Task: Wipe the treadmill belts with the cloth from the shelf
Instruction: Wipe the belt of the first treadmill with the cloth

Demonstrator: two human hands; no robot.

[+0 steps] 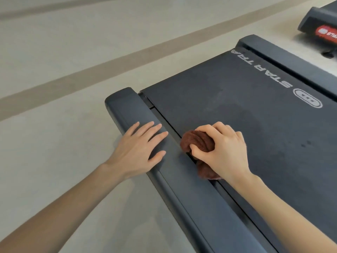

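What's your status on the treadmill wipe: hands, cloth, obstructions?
Left hand flat, open on the dark grey side rail. Right hand grips the bunched brown terry cloth at the left edge of the black treadmill belt. Ahead: only white printed logo.

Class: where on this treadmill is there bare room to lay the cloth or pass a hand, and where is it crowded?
Free: the belt between the cloth, the white lettering and the belt's end; the side rail ahead of the left hand; the floor left of it. Crowded: the belt's left edge, where the right hand grips the cloth beside the left hand.
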